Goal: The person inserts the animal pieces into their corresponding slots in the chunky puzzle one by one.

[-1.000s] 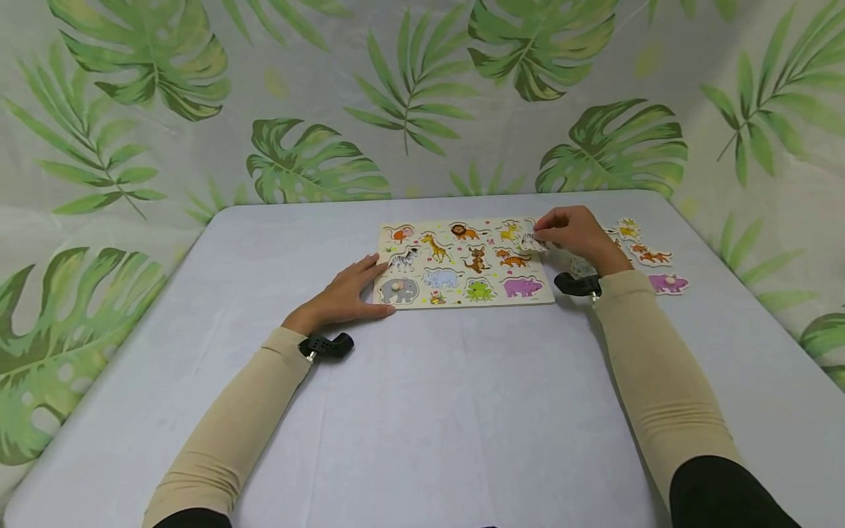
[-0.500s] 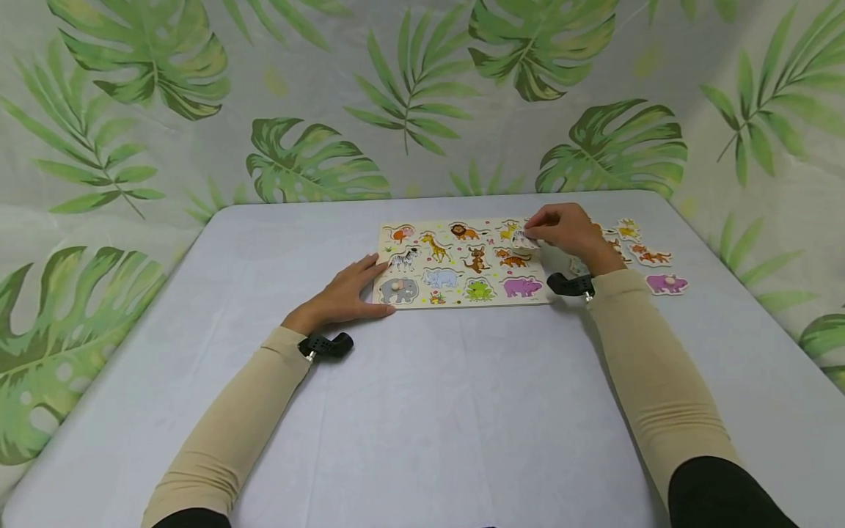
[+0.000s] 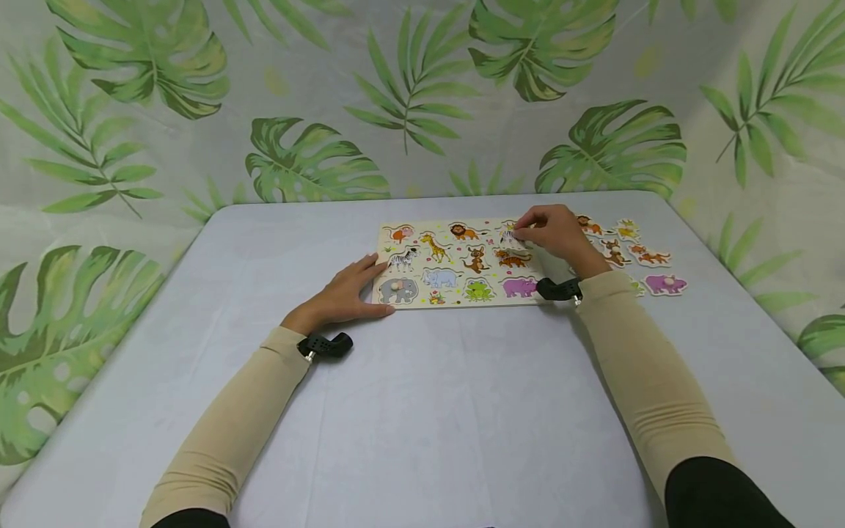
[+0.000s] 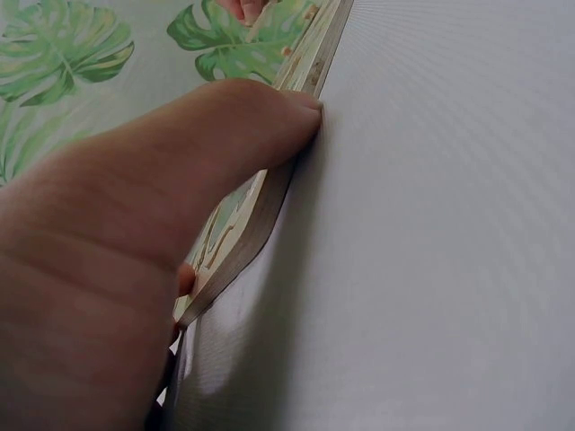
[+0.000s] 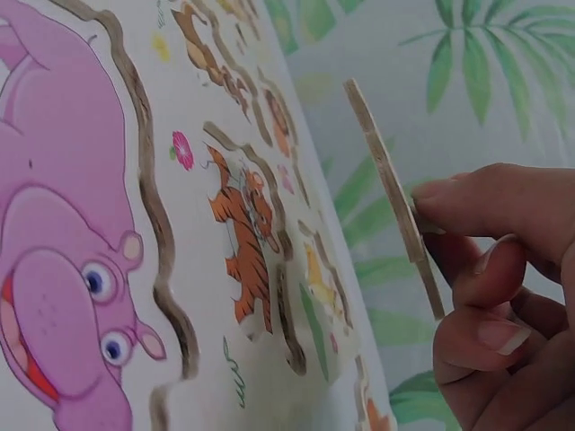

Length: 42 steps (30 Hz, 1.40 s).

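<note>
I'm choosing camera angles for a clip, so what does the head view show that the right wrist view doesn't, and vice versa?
Head view only: the left grip touching the puzzle board, the knobbed elephant piece and the loose hippo piece.
Right wrist view only: the zebra piece seen edge-on.
Both: the right grip pinching that piece, the board and its tiger picture.

The board [image 3: 457, 298] looked wooden to me, bare-edged under a smooth printed face; the piece [image 5: 392, 184] showed wooden edges too. Matt white cloth [image 3: 422, 425] covered the counter [image 3: 165, 352].
</note>
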Tool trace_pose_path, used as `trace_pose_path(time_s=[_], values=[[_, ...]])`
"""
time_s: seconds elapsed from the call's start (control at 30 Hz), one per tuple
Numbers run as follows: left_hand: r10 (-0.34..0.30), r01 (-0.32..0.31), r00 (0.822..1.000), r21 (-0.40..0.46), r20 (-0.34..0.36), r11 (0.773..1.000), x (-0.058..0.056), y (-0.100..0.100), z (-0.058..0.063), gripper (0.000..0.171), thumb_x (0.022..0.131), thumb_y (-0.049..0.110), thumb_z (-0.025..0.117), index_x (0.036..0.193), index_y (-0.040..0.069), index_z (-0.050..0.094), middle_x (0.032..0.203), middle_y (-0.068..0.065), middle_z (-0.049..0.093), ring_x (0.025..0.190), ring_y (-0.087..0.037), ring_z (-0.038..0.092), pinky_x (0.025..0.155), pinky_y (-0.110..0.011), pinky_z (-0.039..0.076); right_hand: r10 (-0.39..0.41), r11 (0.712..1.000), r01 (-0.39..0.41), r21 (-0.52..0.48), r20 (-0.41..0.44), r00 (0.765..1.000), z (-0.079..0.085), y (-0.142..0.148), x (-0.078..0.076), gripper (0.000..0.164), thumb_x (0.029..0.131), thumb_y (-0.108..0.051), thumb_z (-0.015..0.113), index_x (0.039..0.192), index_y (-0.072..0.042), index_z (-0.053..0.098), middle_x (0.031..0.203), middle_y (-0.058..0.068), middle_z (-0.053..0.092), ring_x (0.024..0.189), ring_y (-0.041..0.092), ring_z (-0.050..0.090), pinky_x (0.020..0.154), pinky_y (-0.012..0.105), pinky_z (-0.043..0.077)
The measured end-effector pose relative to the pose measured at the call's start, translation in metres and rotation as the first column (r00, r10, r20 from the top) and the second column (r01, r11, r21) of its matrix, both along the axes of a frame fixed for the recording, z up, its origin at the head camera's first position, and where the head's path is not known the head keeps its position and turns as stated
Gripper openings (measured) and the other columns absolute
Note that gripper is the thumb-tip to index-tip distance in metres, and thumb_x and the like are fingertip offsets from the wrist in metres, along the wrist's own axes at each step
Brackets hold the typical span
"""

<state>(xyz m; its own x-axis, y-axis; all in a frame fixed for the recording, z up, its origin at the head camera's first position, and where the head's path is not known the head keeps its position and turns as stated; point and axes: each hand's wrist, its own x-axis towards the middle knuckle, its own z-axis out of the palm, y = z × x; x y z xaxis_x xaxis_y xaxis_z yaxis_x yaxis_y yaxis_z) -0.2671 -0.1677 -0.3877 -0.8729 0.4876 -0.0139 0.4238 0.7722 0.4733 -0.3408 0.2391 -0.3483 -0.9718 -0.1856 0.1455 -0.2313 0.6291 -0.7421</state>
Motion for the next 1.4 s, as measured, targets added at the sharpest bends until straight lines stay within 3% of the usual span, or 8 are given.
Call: trace_pose_path(time_s=[0.4,0.8,1.4], values=[[0.002,-0.002,1.0,-0.009,-0.003,1.0,-0.001,-0.001,-0.001,0.092,0.08,0.058,0.067,0.154,0.019,0.028,0.162,-0.005,0.011,0.147,-0.031,0.008,0.114,-0.055,0.014,-0.034,0.999,0.036,0.028,-0.055,0.998,0.003,-0.013,0.003,0.019,0.088,-0.028,0.072,0.096,-0.011,0.074,0.098,0.01,0.068,0.082,0.022,0.061,0.068,0.037,0.046],[-0.011,0.011,1.0,0.01,0.02,1.0,-0.002,-0.002,0.0,0.093,0.081,0.059,0.067,0.154,0.019,0.026,0.162,-0.005,0.01,0.147,-0.032,0.007,0.114,-0.056,0.013,0.001,0.999,0.0,0.032,-0.02,1.0,0.007,-0.028,0.003,0.019,0.088,-0.029,0.072,0.096,-0.011,0.073,0.098,0.01,0.067,0.082,0.028,0.06,0.065,0.037,0.045],[-0.006,0.006,1.0,0.019,0.015,1.0,0.001,-0.002,0.001,0.094,0.08,0.057,0.068,0.154,0.016,0.027,0.161,-0.007,0.011,0.147,-0.033,0.008,0.114,-0.056,0.012,0.069,0.997,-0.072,-0.036,-0.079,0.995,0.015,-0.07,0.0,0.014,0.088,-0.023,0.073,0.094,-0.011,0.074,0.09,0.01,0.07,0.08,0.038,0.061,0.058,0.035,0.043]])
